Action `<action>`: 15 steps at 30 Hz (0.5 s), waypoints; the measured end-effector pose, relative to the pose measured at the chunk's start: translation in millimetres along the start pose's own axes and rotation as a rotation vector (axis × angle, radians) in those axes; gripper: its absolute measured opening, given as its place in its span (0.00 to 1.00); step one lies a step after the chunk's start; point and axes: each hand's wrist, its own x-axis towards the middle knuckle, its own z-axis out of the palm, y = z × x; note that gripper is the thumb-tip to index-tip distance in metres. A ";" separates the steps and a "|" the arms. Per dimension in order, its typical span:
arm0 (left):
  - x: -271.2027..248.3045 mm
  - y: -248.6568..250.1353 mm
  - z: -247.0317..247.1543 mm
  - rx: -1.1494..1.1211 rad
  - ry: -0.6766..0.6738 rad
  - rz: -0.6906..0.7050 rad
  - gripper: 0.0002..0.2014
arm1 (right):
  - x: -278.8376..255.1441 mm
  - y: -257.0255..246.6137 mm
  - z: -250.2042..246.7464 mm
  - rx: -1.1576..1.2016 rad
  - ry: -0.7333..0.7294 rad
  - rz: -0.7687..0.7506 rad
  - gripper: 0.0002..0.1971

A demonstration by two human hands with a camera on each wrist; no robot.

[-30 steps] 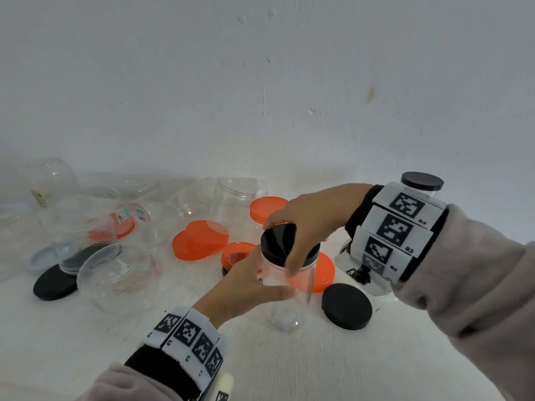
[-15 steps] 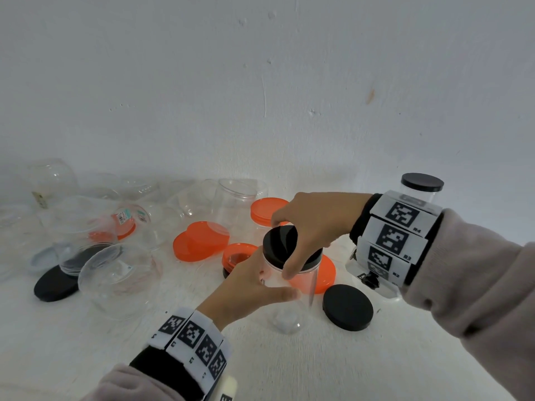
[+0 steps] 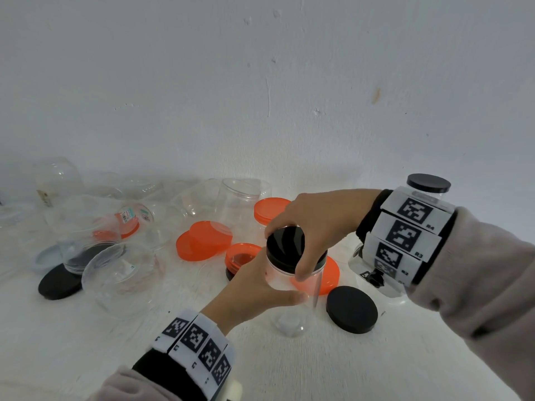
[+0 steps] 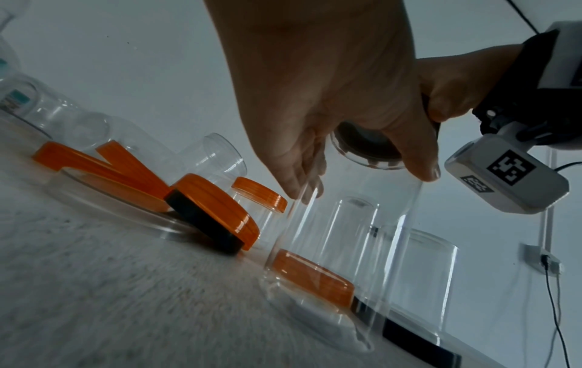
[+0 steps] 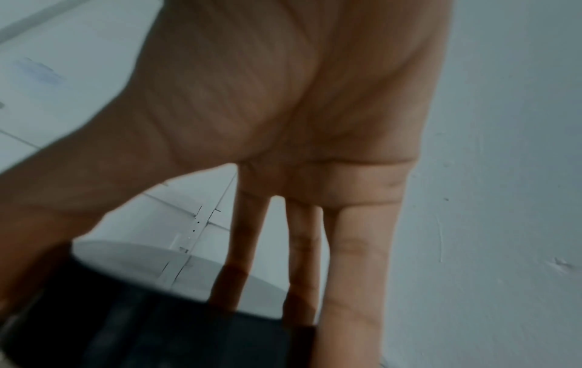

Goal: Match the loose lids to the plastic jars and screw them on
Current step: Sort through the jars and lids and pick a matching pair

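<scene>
My right hand [image 3: 315, 224]: fingers and thumb curled over the rim of the black lid [image 3: 285, 246], gripping it from above.
My left hand [image 3: 254, 287]: wrapped round the wall of the clear tall jar [image 3: 292, 302] just under that lid, thumb across the front, holding it upright on the white surface [image 3: 86, 342].
Risk, cross-threading: if I turn while the lid sits tilted, I judge it will bind and feel tight without sealing.
Risk, slipping: the jar wall is smooth and thin; squeeze too little and it spins with the lid, too much and the mouth may flex.
Risk, knocking: the loose black lid [image 3: 351, 309] lies just right of my left thumb, the orange lid [image 3: 327, 277] just behind the jar; a wide wrist swing could shove them.
Jar in hand: nothing in it.
Capped jar [image 3: 428, 186] beyond my right wrist: black lid on; contents hidden.
Open jars [image 3: 121, 273] left of my left hand: some lying on their sides, apparently empty.
Orange lids [image 3: 202, 241] beyond my left hand: unmatched.
</scene>
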 end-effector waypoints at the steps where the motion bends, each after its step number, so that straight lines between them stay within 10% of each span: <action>1: 0.1 -0.3 0.8 0.003 0.006 0.005 0.39 | -0.6 0.6 1.2 0.002 0.014 -0.005 0.35; 15: 0.2 0.6 -2.4 0.049 -0.016 0.012 0.43 | -0.6 5.1 10.1 0.099 0.003 0.085 0.36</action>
